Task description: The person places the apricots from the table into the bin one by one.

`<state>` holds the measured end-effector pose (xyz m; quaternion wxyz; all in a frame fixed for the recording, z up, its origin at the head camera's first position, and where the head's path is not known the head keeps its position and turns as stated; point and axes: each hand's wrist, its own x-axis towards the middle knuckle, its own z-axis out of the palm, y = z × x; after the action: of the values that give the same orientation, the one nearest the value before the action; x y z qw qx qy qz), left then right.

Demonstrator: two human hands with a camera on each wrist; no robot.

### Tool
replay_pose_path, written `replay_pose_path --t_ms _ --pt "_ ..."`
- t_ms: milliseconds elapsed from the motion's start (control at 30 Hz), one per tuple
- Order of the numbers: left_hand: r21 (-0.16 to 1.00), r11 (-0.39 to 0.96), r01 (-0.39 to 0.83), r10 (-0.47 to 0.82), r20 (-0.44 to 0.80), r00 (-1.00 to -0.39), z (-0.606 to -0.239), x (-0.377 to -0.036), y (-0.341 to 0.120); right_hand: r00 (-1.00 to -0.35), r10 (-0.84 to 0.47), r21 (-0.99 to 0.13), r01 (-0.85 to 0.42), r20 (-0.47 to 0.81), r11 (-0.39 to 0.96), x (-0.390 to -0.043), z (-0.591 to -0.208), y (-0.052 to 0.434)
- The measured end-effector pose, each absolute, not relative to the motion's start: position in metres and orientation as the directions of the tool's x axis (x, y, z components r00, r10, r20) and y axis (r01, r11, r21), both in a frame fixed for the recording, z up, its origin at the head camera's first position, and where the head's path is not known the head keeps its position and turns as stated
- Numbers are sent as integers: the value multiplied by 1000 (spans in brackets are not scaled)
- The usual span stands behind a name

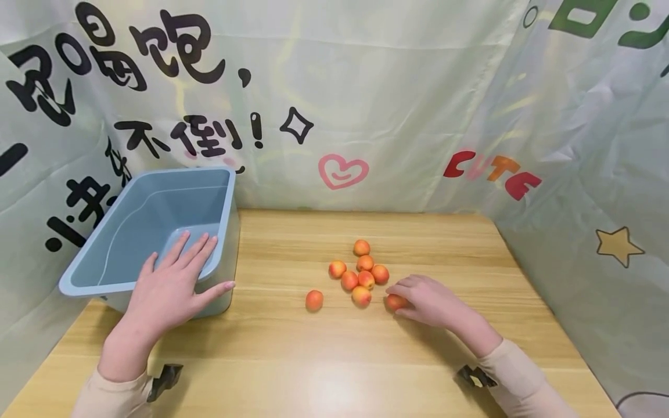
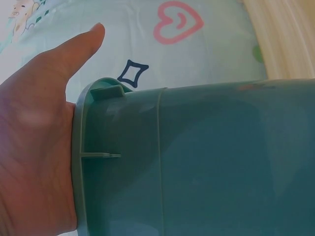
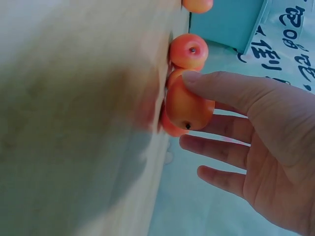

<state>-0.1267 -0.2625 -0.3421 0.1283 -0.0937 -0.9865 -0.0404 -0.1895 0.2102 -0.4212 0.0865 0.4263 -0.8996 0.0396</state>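
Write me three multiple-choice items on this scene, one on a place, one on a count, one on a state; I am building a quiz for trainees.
1. Where does the left hand rest?
A. on the pale blue plastic tub's near rim
B. on the wooden table
C. on a fruit

2. How many small orange round fruits lie on the table?
A. four
B. eight
C. twelve

3. What is the right hand doing?
A. lying flat
B. pinching one fruit
C. holding the tub

A: head view shows straight fingers over the rim.
B: eight can be counted in head view.
B: right wrist view shows thumb and finger on it.
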Motion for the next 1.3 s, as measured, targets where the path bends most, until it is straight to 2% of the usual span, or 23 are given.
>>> replay_pose_path --t_ms 233,567,733,1033,1300 --pt "49 978 203 183 261 -948 -344 -125 -261 -561 -792 40 -810 240 585 -193 -412 201" --pt "42 973 228 209 269 -940 -349 -125 -267 -547 -798 24 -821 253 570 -201 -391 184" --pt "24 966 257 238 299 -924 -352 -127 -271 -518 -806 13 -839 286 544 -210 -384 175" --pt "11 956 292 273 324 -906 -352 -129 -279 -491 -827 47 -852 274 521 -229 -365 150" --pt "14 957 291 272 310 -911 -347 -131 -282 -432 -835 68 -874 343 480 -242 -343 123"
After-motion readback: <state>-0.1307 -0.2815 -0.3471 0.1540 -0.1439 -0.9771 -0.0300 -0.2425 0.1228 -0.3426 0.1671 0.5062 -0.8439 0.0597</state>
